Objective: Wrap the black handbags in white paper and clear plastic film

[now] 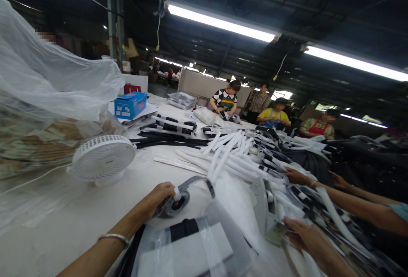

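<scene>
My left hand [164, 194], with a metal bangle on the wrist, is closed at a rolled grey strip [178, 204]; a white piece shows at its fingertips. The strip's loose length arches to the right above the table. Just below lies a clear plastic bag [191, 247] with a white panel and a black band in it. My right hand [302, 234] is at the near end of a pale tape dispenser [260, 204], fingers closed around a small part I cannot make out. White foam tubes [226, 154] are heaped beyond the dispenser.
A white fan [103, 158] and a blue box [130, 105] stand at left, beside a large plastic-wrapped pile [47, 98]. From the right, a co-worker's hand [296, 176] reaches into black-and-white bundles. Other people work along the table's far side.
</scene>
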Available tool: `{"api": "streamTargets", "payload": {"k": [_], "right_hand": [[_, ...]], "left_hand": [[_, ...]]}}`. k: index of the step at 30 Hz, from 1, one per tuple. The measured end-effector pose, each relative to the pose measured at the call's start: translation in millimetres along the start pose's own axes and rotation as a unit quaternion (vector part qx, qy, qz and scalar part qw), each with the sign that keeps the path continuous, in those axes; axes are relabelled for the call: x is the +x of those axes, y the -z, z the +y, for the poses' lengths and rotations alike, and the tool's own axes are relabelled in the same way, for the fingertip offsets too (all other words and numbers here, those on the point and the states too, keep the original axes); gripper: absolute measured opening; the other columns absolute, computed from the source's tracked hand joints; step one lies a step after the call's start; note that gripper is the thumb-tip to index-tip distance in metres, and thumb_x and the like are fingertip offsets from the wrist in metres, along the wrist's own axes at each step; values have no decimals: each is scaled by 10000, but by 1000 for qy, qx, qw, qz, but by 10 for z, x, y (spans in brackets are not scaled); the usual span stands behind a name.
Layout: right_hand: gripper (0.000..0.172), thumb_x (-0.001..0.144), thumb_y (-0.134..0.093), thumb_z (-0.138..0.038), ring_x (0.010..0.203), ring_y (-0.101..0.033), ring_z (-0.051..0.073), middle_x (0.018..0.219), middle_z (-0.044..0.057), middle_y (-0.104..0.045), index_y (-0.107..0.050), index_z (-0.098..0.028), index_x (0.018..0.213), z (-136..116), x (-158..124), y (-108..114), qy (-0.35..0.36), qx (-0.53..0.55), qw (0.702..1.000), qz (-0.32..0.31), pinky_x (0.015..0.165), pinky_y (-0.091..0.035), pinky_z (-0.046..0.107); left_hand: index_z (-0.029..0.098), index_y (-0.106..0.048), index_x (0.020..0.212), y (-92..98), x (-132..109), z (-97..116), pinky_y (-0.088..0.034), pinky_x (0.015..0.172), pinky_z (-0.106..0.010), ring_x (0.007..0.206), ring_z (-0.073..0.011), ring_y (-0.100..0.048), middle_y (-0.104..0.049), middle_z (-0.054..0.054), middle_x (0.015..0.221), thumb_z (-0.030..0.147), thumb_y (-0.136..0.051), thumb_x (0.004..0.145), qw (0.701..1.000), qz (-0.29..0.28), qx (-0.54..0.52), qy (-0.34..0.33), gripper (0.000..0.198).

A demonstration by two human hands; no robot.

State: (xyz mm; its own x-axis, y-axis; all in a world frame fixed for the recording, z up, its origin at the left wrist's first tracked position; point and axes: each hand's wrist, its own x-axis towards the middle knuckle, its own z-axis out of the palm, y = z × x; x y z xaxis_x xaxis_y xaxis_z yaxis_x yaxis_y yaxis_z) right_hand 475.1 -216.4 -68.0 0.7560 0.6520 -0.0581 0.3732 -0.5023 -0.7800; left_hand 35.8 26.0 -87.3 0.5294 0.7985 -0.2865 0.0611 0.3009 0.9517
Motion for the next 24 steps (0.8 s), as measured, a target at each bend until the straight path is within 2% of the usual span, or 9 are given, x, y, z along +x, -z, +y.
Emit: {"api": "streamTargets", "payload": {"k": [3,10,14,18,24], "right_hand": [[380,481,-717,-604,889,-716,343,874,105,-765,-769,-266,646,-41,-17,13,-70,72,993,-68,778,-579,413],[419,416,-693,-596,1092,-645,379,1012,127,-758,-782,-269,662,-233,-57,44,-80,77,991,-74,901,-510,472],[465,389,-696,-584,1130,-618,378,1013,124,-758,-780,-235,685,-235,-8,-13,-106,85,989,-60,905,-499,456],[436,383,-704,-553,1109,-620,398,951,148,-759,-751,-205,641,-175,20,-20,-103,110,988,-14,833,-519,448],[404,441,-740,-526,1107,-622,373,991,135,-756,-747,-209,693,-63,-203,50,-96,165,980,48,819,-520,422]], "left_hand": [[148,-605,747,-15,-28,28,-429,523,-267,580,-196,-596,-699,-73,654,338,-589,582,1000,0,4,-7,252],[152,-599,733,-30,-68,48,-418,523,-268,571,-194,-595,-694,-61,643,353,-606,590,1000,-4,13,-3,246],[157,-594,726,-32,-76,54,-417,539,-265,575,-186,-591,-691,-47,630,348,-605,581,1000,3,21,-8,239],[154,-595,720,-37,-84,73,-420,556,-261,582,-181,-590,-690,-46,624,355,-610,579,1000,8,21,-21,246],[156,-597,720,-43,-73,83,-423,511,-262,555,-190,-595,-685,-50,626,354,-626,564,1000,1,11,-6,254]]}}
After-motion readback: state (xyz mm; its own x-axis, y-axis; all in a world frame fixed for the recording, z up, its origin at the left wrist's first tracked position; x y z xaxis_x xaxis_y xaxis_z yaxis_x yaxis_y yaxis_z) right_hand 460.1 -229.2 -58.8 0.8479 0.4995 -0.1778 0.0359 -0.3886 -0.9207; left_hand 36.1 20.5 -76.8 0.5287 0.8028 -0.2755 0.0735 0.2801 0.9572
